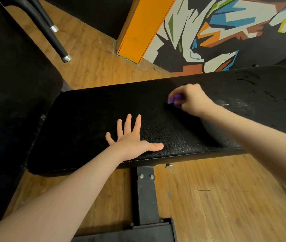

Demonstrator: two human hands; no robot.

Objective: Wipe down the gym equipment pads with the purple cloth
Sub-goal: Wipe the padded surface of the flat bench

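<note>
The purple cloth (pixel 174 99) is bunched small inside the right hand (pixel 191 100), only a corner of it showing past the curled fingers, and it sits pressed against the top of the black padded bench (pixel 89 109) toward its far edge. That grip is closed round the cloth, wadding it so the pressure lands on one patch of the vinyl; the hand is slightly blurred, which suits a rubbing stroke. Just to its right the pad carries whitish smears (pixel 233 103) and small tears, likely the next stretch to clean. The left hand (pixel 130 137) lies flat on the near part of the pad, fingers spread and straight, holding nothing, probably to brace the body while the other arm reaches. Under the pad a dark metal post (pixel 145 194) runs down to the wooden floor (pixel 226 198). Beyond the bench stand an orange pillar (pixel 138 27) and a painted wall (pixel 226 28).
</note>
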